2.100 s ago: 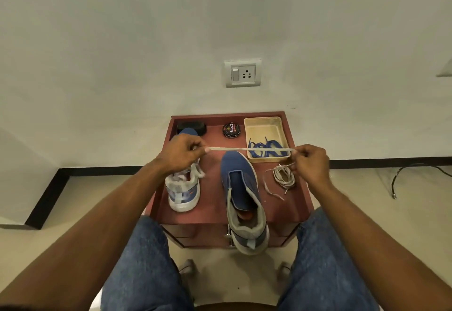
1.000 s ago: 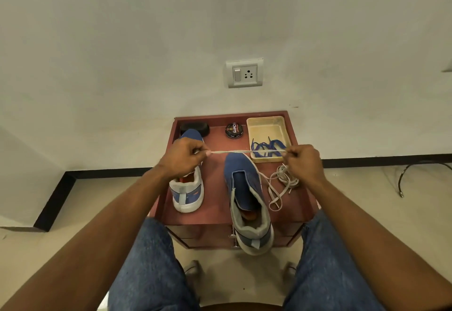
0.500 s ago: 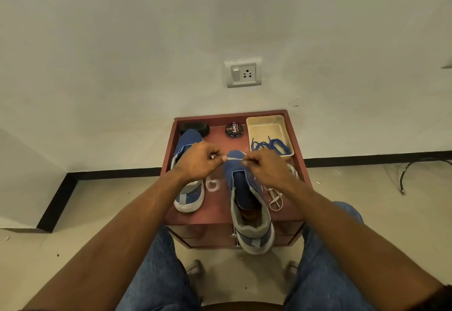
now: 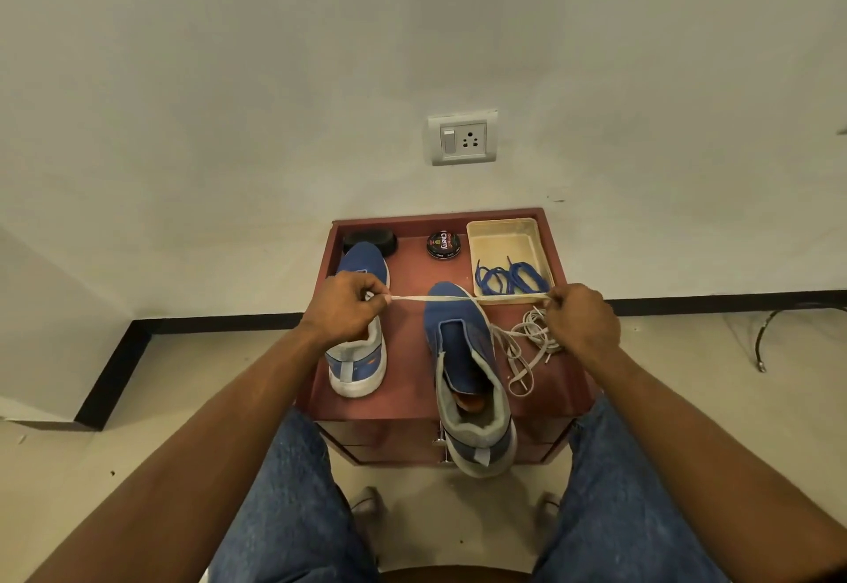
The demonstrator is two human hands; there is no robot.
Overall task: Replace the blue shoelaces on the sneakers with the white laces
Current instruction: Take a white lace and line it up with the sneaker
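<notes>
Head view: left hand (image 4: 344, 307) and right hand (image 4: 581, 317) each pinch white lace (image 4: 463, 298) in curled fingers, stretched taut above right sneaker (image 4: 467, 371) (toe end). Rest of lace piled beside it on red cabinet (image 4: 408, 380). Left sneaker (image 4: 360, 344) under left hand. Blue laces (image 4: 508, 279) in tray (image 4: 504, 234).

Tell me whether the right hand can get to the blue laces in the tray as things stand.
Probably yes, once freed. The right hand sits just in front of the cream tray, and nothing covers the blue laces. But it pinches the white lace stretched across to the left hand, so it must let go first.
</notes>
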